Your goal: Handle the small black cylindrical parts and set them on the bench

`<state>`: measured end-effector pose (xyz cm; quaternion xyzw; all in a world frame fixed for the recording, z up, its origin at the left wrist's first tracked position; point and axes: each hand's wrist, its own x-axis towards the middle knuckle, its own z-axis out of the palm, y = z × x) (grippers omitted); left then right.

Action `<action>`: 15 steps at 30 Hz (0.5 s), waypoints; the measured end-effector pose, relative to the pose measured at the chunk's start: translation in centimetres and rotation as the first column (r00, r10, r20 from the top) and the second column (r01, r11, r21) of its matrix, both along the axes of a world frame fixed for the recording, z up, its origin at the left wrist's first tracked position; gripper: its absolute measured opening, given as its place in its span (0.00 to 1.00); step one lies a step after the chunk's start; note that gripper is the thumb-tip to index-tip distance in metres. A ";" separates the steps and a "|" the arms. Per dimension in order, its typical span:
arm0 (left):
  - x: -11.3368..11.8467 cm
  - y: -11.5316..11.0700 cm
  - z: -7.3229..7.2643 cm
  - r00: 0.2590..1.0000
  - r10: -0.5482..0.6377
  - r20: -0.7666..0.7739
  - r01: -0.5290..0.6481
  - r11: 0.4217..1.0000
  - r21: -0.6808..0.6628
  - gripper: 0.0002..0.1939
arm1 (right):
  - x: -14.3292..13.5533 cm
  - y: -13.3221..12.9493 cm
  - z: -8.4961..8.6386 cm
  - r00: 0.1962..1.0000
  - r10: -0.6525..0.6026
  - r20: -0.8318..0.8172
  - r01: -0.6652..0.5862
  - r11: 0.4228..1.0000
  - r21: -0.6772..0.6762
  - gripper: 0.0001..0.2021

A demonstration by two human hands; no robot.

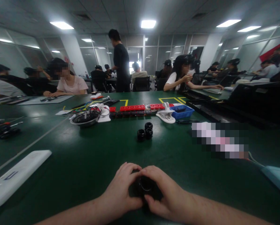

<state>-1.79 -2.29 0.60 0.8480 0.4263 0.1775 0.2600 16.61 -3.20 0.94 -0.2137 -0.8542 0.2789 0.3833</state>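
The left hand (122, 187) and right hand (170, 190) curl around a black ring (145, 186) at the near side of the table (88, 162), fingers and thumbs apparently closed on it; whether it rests on the surface, I cannot tell. The step in hand seems to be two-handed handling of this piece, and the next move calls for a steady grip, well apart from the three black pieces (142, 134) beyond.

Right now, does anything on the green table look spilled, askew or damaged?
Nothing looks visibly spilled or damaged. One untidy spot: loose wires straggle in a tangle by the metal bowl, left of the red strip. The black cylinder between the left hand and right hand is too shadowed to check.
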 end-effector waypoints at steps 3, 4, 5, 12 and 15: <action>0.0 0.0 -0.1 1.000 -0.012 -0.003 0.012 1.000 0.012 0.26 | 0.1 0.0 0.3 1.000 0.029 -0.006 -0.029 0.999 -0.014 0.31; 0.0 0.0 -0.1 1.000 -0.016 -0.001 0.016 1.000 0.015 0.26 | 0.1 0.0 0.4 0.999 0.044 0.010 -0.043 0.999 -0.021 0.31; -0.1 0.0 -0.2 1.000 -0.021 0.000 0.021 1.000 0.017 0.25 | 0.1 0.0 0.5 0.998 0.058 0.031 -0.057 0.998 -0.026 0.32; -0.4 0.2 -0.8 1.000 -0.023 0.000 0.023 0.999 0.027 0.25 | 0.1 0.0 0.3 0.992 -0.097 0.080 0.095 0.995 0.028 0.33; -0.3 0.2 -0.6 1.000 -0.024 -0.013 0.024 1.000 0.008 0.24 | 0.0 -0.1 -0.1 0.980 -0.168 0.103 0.169 0.986 0.001 0.30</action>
